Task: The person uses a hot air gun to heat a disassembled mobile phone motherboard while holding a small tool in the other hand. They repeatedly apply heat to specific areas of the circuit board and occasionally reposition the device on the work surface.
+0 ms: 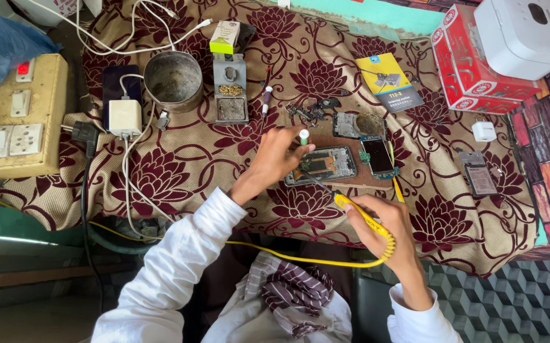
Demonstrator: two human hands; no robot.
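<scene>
The right hand (386, 230) is closed around a yellow soldering iron (359, 213), and a coiled yellow cable (300, 257) runs from its rear end back over the person's lap. The thin metal tip of the iron points up and to the left, toward the opened phone frame (321, 165), which lies flat on a small brown board (351, 180) in the middle of the table. The left hand (275, 160) rests on the left end of this frame and pinches a small white and green tube (303, 136) between thumb and fingers — the tube stands nearly upright above the frame. Just to the right of the frame lies a smaller phone part with a dark screen (378, 155), touching the board. Behind these things some small dark parts (312, 110) are spread on the floral cloth (180, 171), which covers the table. Farther left stands a round metal bowl (173, 80), and beside it a grey soldering stand (230, 96) with a sponge. A white charger (124, 117) sits near the left edge, next to a beige switch board (14, 117). On the far right — well apart from the hands — red boxes (478, 60) carry a white device (523, 35).
</scene>
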